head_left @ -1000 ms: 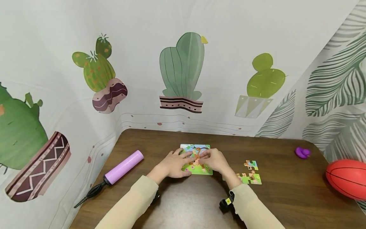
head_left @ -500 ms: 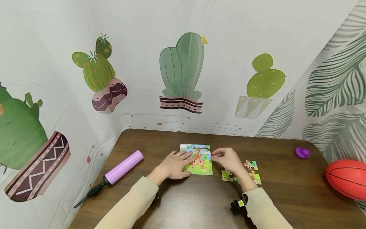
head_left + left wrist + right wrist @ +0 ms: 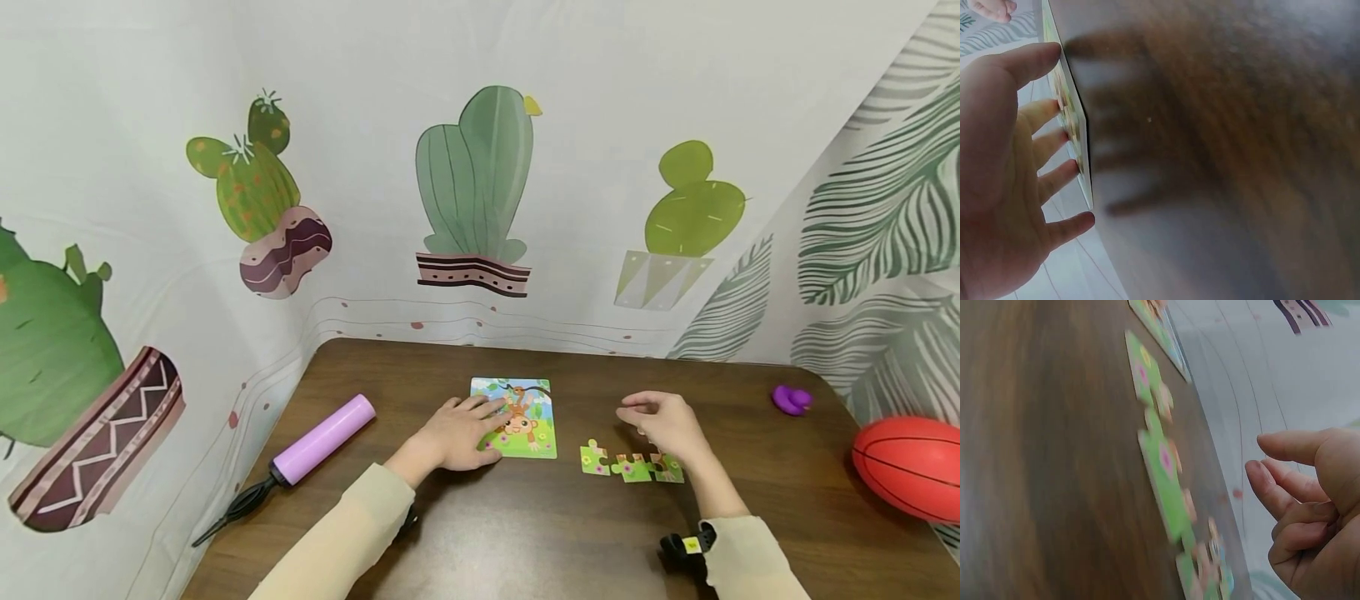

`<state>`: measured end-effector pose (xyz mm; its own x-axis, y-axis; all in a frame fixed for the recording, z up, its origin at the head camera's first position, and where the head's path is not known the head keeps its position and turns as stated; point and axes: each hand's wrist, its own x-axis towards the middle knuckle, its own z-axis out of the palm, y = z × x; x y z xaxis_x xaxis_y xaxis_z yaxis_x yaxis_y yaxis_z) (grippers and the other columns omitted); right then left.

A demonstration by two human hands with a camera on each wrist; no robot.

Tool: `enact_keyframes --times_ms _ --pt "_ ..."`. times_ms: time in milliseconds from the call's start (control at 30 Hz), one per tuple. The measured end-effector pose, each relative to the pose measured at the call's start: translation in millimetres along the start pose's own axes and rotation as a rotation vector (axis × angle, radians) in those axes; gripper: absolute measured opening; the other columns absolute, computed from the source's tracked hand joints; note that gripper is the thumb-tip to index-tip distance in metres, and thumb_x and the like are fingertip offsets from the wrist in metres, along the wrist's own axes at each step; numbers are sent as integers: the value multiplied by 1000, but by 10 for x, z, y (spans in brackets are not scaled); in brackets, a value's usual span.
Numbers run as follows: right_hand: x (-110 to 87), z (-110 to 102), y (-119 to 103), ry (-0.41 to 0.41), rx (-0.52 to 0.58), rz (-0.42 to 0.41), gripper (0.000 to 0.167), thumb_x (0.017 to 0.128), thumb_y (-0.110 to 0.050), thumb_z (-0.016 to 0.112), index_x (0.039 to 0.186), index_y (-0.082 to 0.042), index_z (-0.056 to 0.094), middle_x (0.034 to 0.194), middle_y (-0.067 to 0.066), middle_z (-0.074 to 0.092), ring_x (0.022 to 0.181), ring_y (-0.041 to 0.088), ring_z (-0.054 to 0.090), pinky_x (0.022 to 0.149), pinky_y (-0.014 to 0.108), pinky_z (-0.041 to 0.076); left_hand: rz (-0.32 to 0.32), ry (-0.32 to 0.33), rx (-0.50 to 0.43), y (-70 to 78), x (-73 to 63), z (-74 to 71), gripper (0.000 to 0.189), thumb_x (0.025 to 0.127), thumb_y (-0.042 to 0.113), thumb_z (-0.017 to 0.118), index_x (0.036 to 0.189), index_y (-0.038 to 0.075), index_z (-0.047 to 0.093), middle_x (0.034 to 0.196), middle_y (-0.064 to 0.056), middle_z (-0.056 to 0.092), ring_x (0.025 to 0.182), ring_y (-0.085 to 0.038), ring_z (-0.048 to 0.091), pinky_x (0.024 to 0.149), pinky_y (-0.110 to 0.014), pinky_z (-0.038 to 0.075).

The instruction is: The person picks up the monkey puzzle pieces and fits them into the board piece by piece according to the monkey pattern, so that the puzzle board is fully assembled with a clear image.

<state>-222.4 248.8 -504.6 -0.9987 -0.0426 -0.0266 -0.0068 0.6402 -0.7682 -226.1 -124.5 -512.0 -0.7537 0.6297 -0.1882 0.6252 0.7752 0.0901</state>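
A small jigsaw board (image 3: 542,417) printed with a hanging monkey lies flat on the table. My left hand (image 3: 459,435) rests over its left side, fingers spread; in the left wrist view the thumb and fingertips reach its edge (image 3: 1088,165). My right hand (image 3: 666,423) hovers right of the board, above loose jigsaw pieces. Thumb and index finger stand a little apart with nothing between them, and the other fingers curl loosely in the right wrist view. Green-bottomed pieces lie in a row: a left one (image 3: 595,460), a middle one (image 3: 634,472) and a right one (image 3: 671,472). Another piece (image 3: 1224,572) is hidden behind my hand in the head view.
A pink hand pump (image 3: 326,440) with a black handle lies on the left of the brown table (image 3: 495,525). Towards the right are a purple rubber duck (image 3: 791,400) and a red ball (image 3: 911,468). A cactus-print cloth (image 3: 585,167) hangs behind the table.
My right hand has moved right from over the board to above the loose pieces, uncovering more of the picture. The left hand stays on the board.
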Motion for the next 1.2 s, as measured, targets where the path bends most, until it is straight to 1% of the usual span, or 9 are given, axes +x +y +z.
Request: enact_keyframes --times_ms 67,133,367,533,633,767,967,1100,1200 --pt "-34 -59 56 -6 24 21 35 97 -28 76 119 0 74 102 12 76 81 24 70 61 35 53 -9 -5 22 20 5 -2 71 103 62 48 165 32 30 172 8 20 156 -24 22 121 -57 24" --pt "-64 -100 105 -5 26 30 37 97 -28 76 120 1 73 103 12 76 80 23 69 61 34 52 -20 -7 41 45 5 -2 71 103 64 47 165 32 31 172 8 19 156 -24 23 120 -57 25" --pt "-123 -174 238 13 4 39 35 97 -28 76 117 1 74 102 11 77 90 20 70 74 35 53 -32 6 58 105 1 19 74 103 65 46 165 26 34 172 4 19 154 -27 25 118 -56 30" --pt "-151 -226 317 14 5 44 40 96 -32 77 118 1 74 101 11 78 92 21 71 78 37 53 -26 12 71 92 14 60 76 102 67 45 165 26 33 171 3 22 154 -28 25 117 -55 32" --pt "-167 -262 368 24 -23 40 44 95 -36 78 119 1 74 104 13 77 93 24 70 76 37 54 -24 16 82 78 26 67 76 102 68 45 165 28 32 170 5 24 153 -27 26 116 -55 33" --pt "-192 -297 434 25 -114 59 48 94 -43 78 119 -1 74 104 11 76 93 24 68 76 38 52 -16 35 71 77 49 56 76 101 68 48 164 29 34 168 5 29 151 -27 29 116 -55 34" --pt "-199 -310 497 -40 -189 69 59 92 -48 78 122 2 70 95 3 68 82 19 59 72 37 47 6 73 56 92 133 52 77 98 70 51 162 27 40 157 1 40 146 -29 35 117 -54 32" --pt "-189 -307 514 -50 -197 61 62 90 -49 80 122 2 69 94 4 64 78 19 56 68 34 44 0 74 40 90 179 60 81 96 74 51 162 28 40 161 -1 36 147 -28 34 118 -53 32" --pt "-184 -308 522 -49 -209 62 64 89 -49 81 124 3 66 94 5 64 77 19 56 67 35 45 -14 65 40 89 208 54 83 94 76 52 162 30 39 166 1 32 149 -26 33 117 -53 33"
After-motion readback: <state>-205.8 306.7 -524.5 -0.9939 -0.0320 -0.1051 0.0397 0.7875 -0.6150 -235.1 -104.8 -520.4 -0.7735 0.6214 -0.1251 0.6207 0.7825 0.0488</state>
